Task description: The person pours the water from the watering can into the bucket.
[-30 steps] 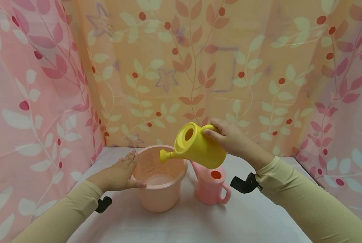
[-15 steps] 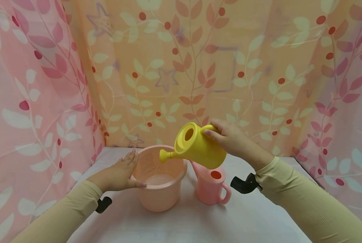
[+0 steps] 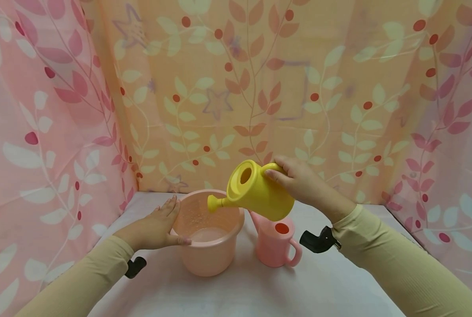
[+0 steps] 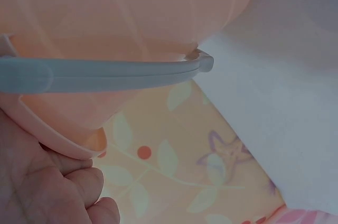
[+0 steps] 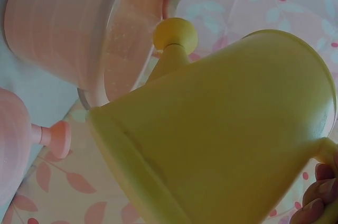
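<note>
A peach bucket (image 3: 207,260) stood at left, the left hand (image 3: 154,227) resting straight-fingered on it. The right hand (image 3: 301,178) gripped a tilted yellow watering can (image 3: 266,199), spout (image 3: 215,203) over the bucket; a pink watering can (image 3: 272,250) stood just right.

A pink watering can (image 3: 273,247) stands upright on the pale counter (image 3: 331,286). Its handle points right in the head view; its top opening shows red. The right wrist view shows its flared spout tip. A yellow-orange back curtain (image 3: 255,94) carries leaf sprigs, red dots and purple star outlines. Pink leaf-patterned curtains flank it, left (image 3: 55,141) and right (image 3: 453,145).
</note>
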`<state>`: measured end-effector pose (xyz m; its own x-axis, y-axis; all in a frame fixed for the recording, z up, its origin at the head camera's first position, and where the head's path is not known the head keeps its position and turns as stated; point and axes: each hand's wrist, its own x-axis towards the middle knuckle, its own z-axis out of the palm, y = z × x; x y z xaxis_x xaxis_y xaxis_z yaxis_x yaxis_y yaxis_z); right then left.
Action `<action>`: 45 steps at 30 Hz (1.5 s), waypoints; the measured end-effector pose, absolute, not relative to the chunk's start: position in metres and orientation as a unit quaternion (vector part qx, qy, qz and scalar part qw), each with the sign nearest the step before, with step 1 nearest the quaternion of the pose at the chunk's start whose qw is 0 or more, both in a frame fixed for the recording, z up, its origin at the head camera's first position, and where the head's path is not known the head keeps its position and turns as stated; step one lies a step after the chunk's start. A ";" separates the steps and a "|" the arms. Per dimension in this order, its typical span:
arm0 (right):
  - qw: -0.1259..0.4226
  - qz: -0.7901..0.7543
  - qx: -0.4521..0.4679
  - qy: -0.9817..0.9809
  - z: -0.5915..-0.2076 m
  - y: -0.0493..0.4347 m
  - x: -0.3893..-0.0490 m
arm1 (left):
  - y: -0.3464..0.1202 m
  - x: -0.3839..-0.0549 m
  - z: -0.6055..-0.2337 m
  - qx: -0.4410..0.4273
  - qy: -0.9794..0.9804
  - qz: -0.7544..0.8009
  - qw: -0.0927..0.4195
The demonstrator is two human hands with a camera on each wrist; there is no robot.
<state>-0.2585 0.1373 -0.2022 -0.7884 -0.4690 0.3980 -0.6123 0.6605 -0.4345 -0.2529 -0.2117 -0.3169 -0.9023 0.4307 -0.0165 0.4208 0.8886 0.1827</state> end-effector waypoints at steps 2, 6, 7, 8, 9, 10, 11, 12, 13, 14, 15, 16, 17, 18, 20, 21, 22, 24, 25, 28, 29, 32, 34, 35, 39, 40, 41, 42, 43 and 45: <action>0.128 0.282 0.299 -0.903 -0.202 0.137 -0.259 | -0.212 -0.253 -0.318 0.220 0.971 0.088 0.027; 0.130 0.281 0.300 -0.902 -0.201 0.137 -0.258 | -0.212 -0.254 -0.318 0.219 0.971 0.091 0.029; 0.131 0.280 0.300 -0.902 -0.202 0.137 -0.258 | -0.212 -0.254 -0.318 0.218 0.971 0.092 0.030; 0.131 0.280 0.300 -0.902 -0.202 0.137 -0.258 | -0.212 -0.254 -0.318 0.217 0.971 0.093 0.031; 0.132 0.279 0.302 -0.902 -0.202 0.137 -0.259 | -0.212 -0.254 -0.318 0.216 0.971 0.093 0.032; 0.133 0.279 0.304 -0.901 -0.202 0.137 -0.259 | -0.212 -0.254 -0.317 0.215 0.972 0.093 0.033; 0.134 0.279 0.304 -0.901 -0.202 0.137 -0.259 | -0.212 -0.254 -0.317 0.214 0.972 0.094 0.033; 0.134 0.280 0.306 -0.900 -0.203 0.137 -0.260 | -0.212 -0.254 -0.318 0.214 0.972 0.094 0.034; 0.133 0.281 0.306 -0.900 -0.203 0.137 -0.260 | -0.212 -0.254 -0.318 0.214 0.972 0.095 0.034; 0.133 0.282 0.307 -0.899 -0.203 0.137 -0.260 | -0.212 -0.254 -0.318 0.215 0.972 0.094 0.034; 0.133 0.283 0.308 -0.899 -0.204 0.138 -0.260 | -0.212 -0.254 -0.318 0.215 0.972 0.094 0.034; 0.132 0.283 0.308 -0.899 -0.203 0.138 -0.260 | -0.213 -0.254 -0.318 0.215 0.971 0.094 0.034; 0.132 0.283 0.307 -0.899 -0.203 0.138 -0.260 | -0.213 -0.254 -0.318 0.216 0.971 0.094 0.033; 0.132 0.284 0.307 -0.899 -0.203 0.138 -0.260 | -0.213 -0.254 -0.319 0.217 0.971 0.093 0.033; 0.129 0.285 0.305 -0.900 -0.203 0.137 -0.259 | -0.213 -0.254 -0.319 0.216 0.972 0.090 0.033; 0.128 0.286 0.304 -0.900 -0.203 0.137 -0.259 | -0.213 -0.254 -0.320 0.217 0.972 0.090 0.031; 0.126 0.286 0.303 -0.900 -0.203 0.137 -0.259 | -0.213 -0.255 -0.320 0.218 0.971 0.089 0.030; 0.124 0.287 0.301 -0.901 -0.203 0.137 -0.259 | -0.213 -0.255 -0.320 0.219 0.971 0.088 0.028; 0.123 0.287 0.300 -0.901 -0.203 0.137 -0.258 | -0.213 -0.255 -0.321 0.219 0.972 0.087 0.027; 0.124 0.285 0.299 -0.902 -0.202 0.137 -0.258 | -0.213 -0.255 -0.321 0.221 0.971 0.089 0.025; 0.125 0.284 0.298 -0.903 -0.202 0.137 -0.258 | -0.213 -0.255 -0.320 0.220 0.971 0.089 0.025; 0.125 0.282 0.295 -0.904 -0.202 0.137 -0.258 | -0.213 -0.255 -0.320 0.218 0.971 0.090 0.028; 0.123 0.282 0.294 -0.905 -0.202 0.137 -0.258 | -0.213 -0.254 -0.319 0.218 0.971 0.090 0.028; 0.123 0.282 0.294 -0.905 -0.203 0.137 -0.258 | -0.212 -0.254 -0.319 0.218 0.971 0.090 0.028; 0.126 0.283 0.298 -0.903 -0.203 0.137 -0.259 | -0.212 -0.254 -0.318 0.220 0.971 0.089 0.027; 0.127 0.283 0.299 -0.902 -0.203 0.137 -0.259 | -0.212 -0.253 -0.318 0.220 0.971 0.089 0.027; 0.128 0.282 0.301 -0.902 -0.203 0.137 -0.259 | -0.212 -0.253 -0.318 0.220 0.971 0.089 0.027; 0.129 0.282 0.302 -0.902 -0.203 0.137 -0.260 | -0.212 -0.253 -0.318 0.220 0.971 0.089 0.027; 0.128 0.282 0.302 -0.902 -0.203 0.137 -0.260 | -0.212 -0.253 -0.318 0.220 0.971 0.088 0.027; 0.130 0.280 0.303 -0.902 -0.203 0.137 -0.260 | -0.212 -0.253 -0.319 0.221 0.971 0.088 0.026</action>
